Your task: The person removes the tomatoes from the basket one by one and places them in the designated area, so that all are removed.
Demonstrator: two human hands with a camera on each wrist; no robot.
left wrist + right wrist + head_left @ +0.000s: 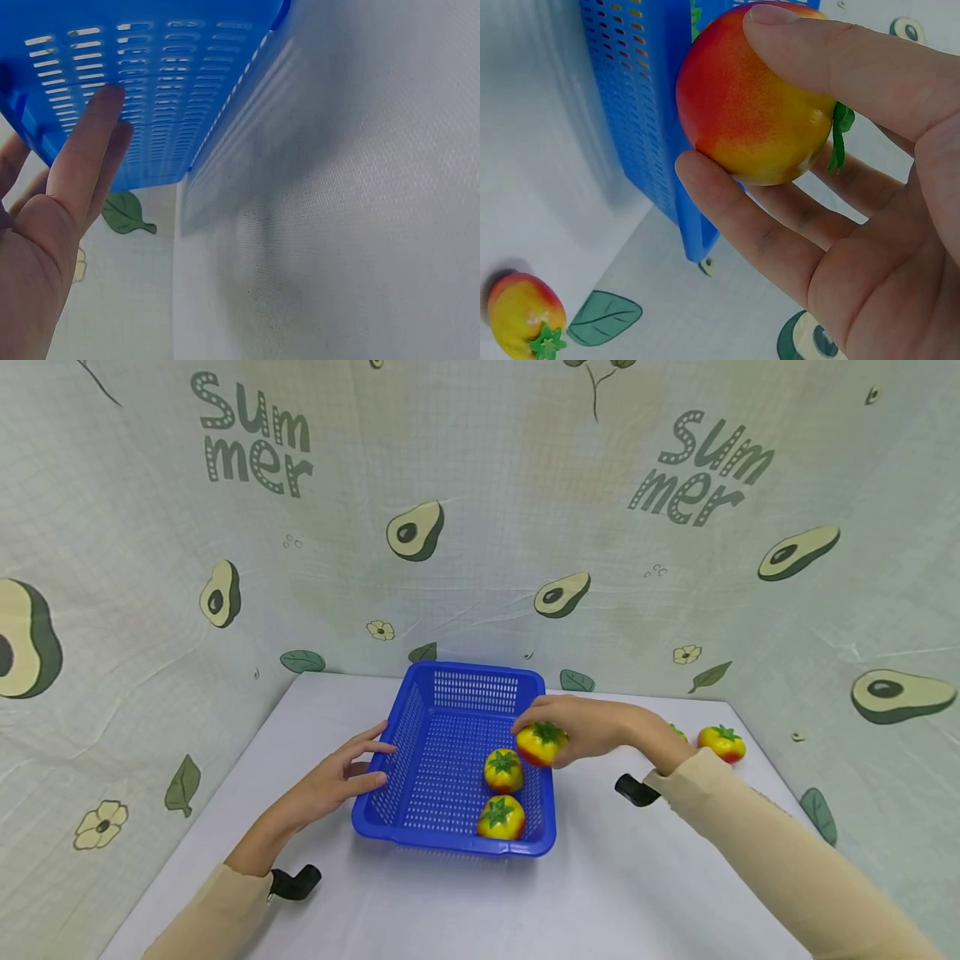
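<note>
My right hand point(588, 725) grips a yellow-and-red toy tomato point(542, 743) with a green star-shaped top. It is held over the right rim of a blue plastic basket point(450, 670). Thumb and fingers wrap its sides in the right wrist view. Two more toy tomatoes lie inside the basket at its right: one point(503, 772) just below the held one, another point(501, 817) by the near corner. At the basket's left side is my left hand point(330, 785), its fingers loosely extended with fingertips right at the slotted wall point(161, 82).
On the table point(637, 877) at the far right sits another toy tomato point(722, 743). Beside it, a further green-topped one point(678, 732) is mostly hidden behind my right forearm. A printed cloth point(480, 468) with avocados hangs around the table's back and sides.
</note>
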